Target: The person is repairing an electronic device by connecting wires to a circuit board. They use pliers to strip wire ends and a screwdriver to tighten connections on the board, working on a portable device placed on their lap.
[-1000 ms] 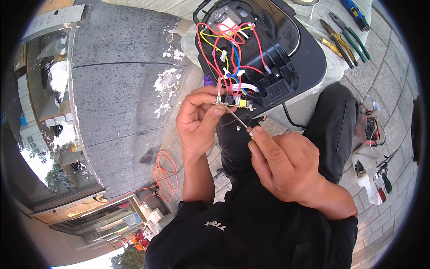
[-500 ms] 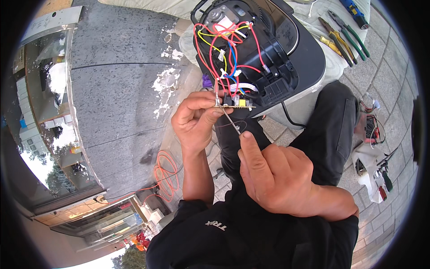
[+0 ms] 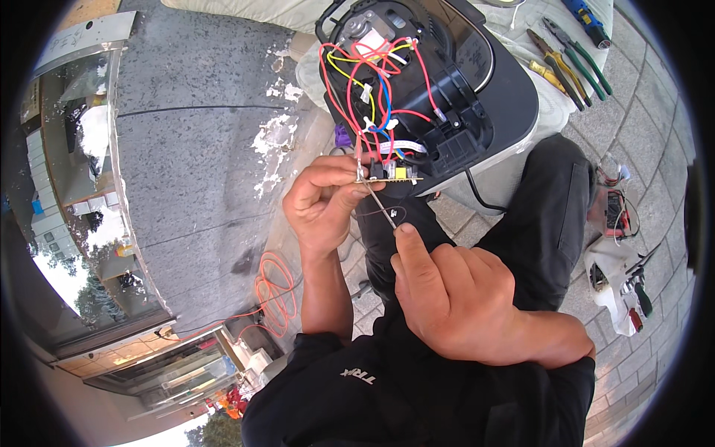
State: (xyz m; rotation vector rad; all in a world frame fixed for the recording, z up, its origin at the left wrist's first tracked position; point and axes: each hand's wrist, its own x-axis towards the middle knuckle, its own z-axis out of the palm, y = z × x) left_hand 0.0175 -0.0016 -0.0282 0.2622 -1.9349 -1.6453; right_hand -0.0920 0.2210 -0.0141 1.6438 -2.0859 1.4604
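Here in the head view, the left hand has the circuit board by its left end, thumb on the near side and fingers behind it, the pinch firmly closed. The board sits just at the near edge of the opened black appliance, held edge-on above the person's lap, red wires running away from it to the far side.

And on the right, the right hand has its fingers curled shut round a slim metal tool; its handle is hidden in the fist. The tip comes up at the board's left end, by a silvery terminal; whether it actually touches metal, one cannot tell. A thin dark lead loops just below.

How does it handle? The board looks light and stiff, probably brittle at its parts and solder joints, and the wires, soft as they are, could tug it. Its bare edges seem the safest hold, clear of the yellow component. Far right, two pliers lie beside the appliance.
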